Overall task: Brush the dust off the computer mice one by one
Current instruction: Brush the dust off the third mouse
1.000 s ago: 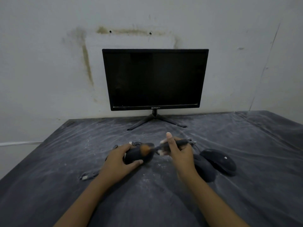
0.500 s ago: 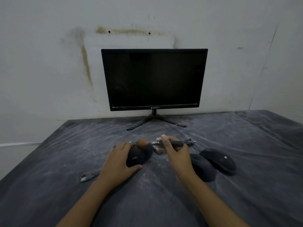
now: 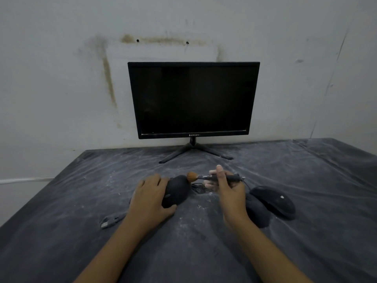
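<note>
My left hand grips a black computer mouse from its left side, holding it on the dusty dark table cover. A small brush with a dark handle is pinched in my right hand; its orange-brown bristle head touches the far top end of that mouse. Two more black mice lie to the right: one partly hidden behind my right wrist, the other further right with a small white mark.
A black monitor on a splayed stand stands at the back against a stained wall. A USB plug and cable lie left of my left forearm. More cable is bunched between my hands. White dust streaks the cover.
The brush head has moved from the middle of the held mouse up to its far end. My left hand has turned the mouse so its top faces more upward.
</note>
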